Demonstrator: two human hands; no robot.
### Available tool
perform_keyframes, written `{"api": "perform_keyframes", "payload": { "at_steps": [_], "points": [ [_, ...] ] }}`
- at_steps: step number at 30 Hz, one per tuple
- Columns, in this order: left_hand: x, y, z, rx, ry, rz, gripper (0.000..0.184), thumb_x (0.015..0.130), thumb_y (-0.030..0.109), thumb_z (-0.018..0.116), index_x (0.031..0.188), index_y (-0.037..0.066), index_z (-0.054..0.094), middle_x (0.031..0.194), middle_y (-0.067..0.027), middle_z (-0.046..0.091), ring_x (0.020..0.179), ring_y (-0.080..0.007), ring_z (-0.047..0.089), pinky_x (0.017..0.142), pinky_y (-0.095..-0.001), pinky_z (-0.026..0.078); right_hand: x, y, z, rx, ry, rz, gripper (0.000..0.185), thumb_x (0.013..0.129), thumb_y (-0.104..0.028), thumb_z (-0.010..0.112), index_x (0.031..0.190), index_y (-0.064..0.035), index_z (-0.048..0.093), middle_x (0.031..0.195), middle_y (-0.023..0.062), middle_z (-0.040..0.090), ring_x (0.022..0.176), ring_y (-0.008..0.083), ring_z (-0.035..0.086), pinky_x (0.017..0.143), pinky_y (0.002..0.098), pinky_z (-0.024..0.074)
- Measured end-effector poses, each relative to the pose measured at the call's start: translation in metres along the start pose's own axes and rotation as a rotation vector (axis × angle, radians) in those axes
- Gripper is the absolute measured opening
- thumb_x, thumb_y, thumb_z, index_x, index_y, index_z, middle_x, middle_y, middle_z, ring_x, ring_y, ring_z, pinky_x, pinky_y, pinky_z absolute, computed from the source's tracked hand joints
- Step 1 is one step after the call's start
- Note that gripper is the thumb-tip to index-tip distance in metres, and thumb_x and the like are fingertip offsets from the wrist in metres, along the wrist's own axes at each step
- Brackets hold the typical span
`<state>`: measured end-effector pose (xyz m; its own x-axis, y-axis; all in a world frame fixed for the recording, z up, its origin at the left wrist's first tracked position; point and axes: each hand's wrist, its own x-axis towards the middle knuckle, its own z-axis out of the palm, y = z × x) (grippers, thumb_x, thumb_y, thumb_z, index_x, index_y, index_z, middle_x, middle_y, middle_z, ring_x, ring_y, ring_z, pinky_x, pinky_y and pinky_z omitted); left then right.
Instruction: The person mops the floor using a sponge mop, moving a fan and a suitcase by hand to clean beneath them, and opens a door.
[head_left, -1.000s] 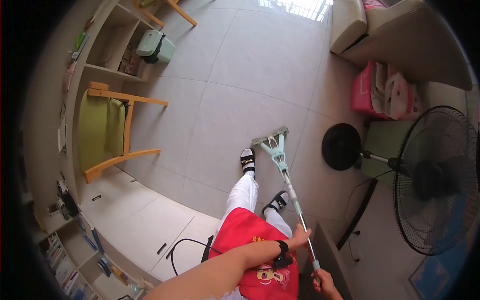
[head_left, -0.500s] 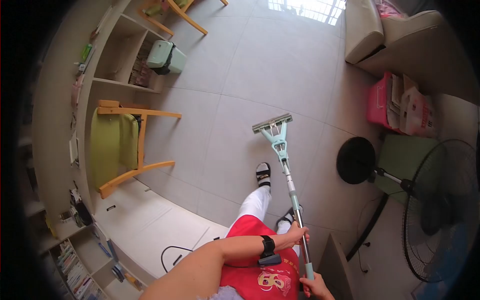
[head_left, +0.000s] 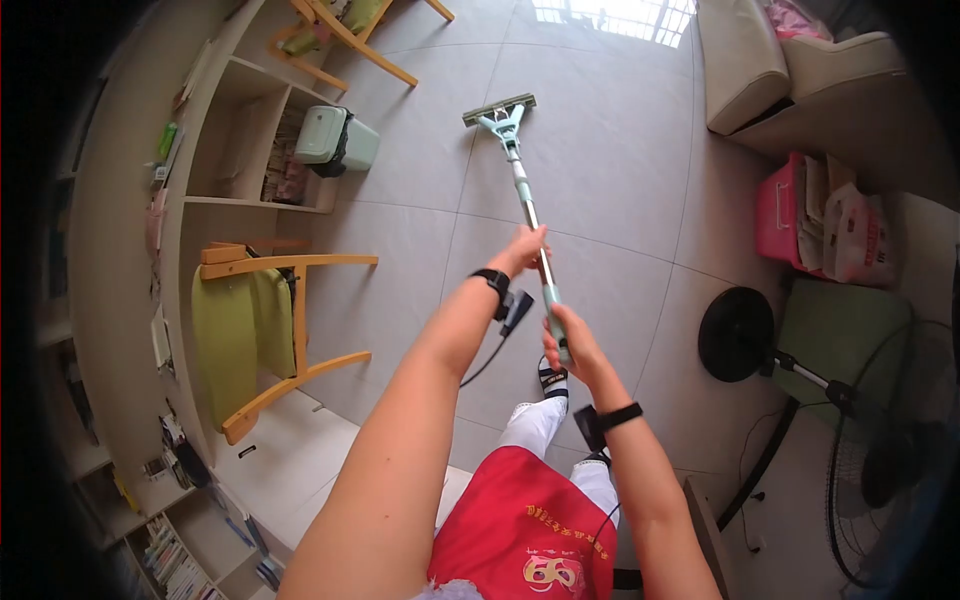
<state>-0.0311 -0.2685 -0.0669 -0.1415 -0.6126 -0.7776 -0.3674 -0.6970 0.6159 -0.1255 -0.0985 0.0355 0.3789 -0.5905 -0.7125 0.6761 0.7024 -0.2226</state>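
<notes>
A sponge mop (head_left: 506, 128) with a pale green head and a silver pole stretches away from me over the grey tiled floor (head_left: 590, 150). My left hand (head_left: 526, 248) is wrapped around the middle of the pole. Closer to my body, my right hand (head_left: 575, 340) grips the green handle end. The mop's flat head lies far out in front, left of the frame's centre line. Both wrists carry black straps with small devices. Below my hands are my red apron (head_left: 530, 520) and a sandalled foot (head_left: 552, 378).
On the left stand a green-cushioned wooden chair (head_left: 298, 320), a lidded bin (head_left: 335, 138) and shelving (head_left: 240, 120). To the right are a sofa (head_left: 745, 70), a pink box (head_left: 782, 210) of cardboard, and a standing fan with a round black base (head_left: 737, 334).
Both hands have pushed forward, away from my body, carrying the mop. Its head has slid farther out and slightly left across the tiles. Both hands keep their grip.
</notes>
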Motion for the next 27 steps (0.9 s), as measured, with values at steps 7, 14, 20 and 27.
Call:
{"api": "perform_keyframes", "payload": {
  "at_steps": [7,14,20,27],
  "points": [
    [0.031,0.013,-0.037,0.556,-0.073,-0.177,0.043,0.085,0.025,0.045,0.106,0.000,0.016,0.071,-0.0194,0.054,0.055,-0.0299,0.061,0.047,-0.0439,0.053,0.032,0.034,0.027,0.715,-0.239,0.191,0.026,0.087,-0.030,0.052,0.078,-0.0081,0.043,0.058,-0.0033,0.037,0.044,0.0038,0.034,0.037,0.0160,0.0281],
    [-0.004,-0.012,-0.026,0.454,-0.259,-0.244,0.048,0.085,0.026,0.045,0.111,-0.007,0.023,0.079,-0.0232,0.058,0.058,-0.0304,0.063,0.052,-0.0410,0.055,-0.028,0.040,0.024,0.627,-0.083,0.194,0.027,0.087,-0.031,0.052,0.076,-0.0091,0.042,0.057,-0.0042,0.035,0.044,0.0031,0.030,0.037,0.0157,0.0256],
    [-0.077,-0.090,0.042,0.287,-0.170,-0.278,0.049,0.080,0.020,0.046,0.111,-0.006,0.019,0.082,-0.0240,0.055,0.058,-0.0329,0.061,0.047,-0.0467,0.053,-0.121,0.093,-0.020,0.610,-0.025,0.220,0.025,0.088,-0.029,0.051,0.076,-0.0092,0.041,0.057,-0.0039,0.035,0.044,0.0037,0.030,0.037,0.0164,0.0254],
    [-0.230,-0.201,0.163,0.156,-0.197,-0.299,0.037,0.079,0.015,0.047,0.099,-0.009,0.027,0.072,-0.0243,0.052,0.056,-0.0345,0.060,0.041,-0.0485,0.051,-0.290,0.180,-0.100,0.604,0.125,0.318,0.021,0.090,-0.027,0.047,0.080,-0.0084,0.042,0.057,-0.0024,0.037,0.043,0.0048,0.031,0.037,0.0180,0.0262]
  ]
}}
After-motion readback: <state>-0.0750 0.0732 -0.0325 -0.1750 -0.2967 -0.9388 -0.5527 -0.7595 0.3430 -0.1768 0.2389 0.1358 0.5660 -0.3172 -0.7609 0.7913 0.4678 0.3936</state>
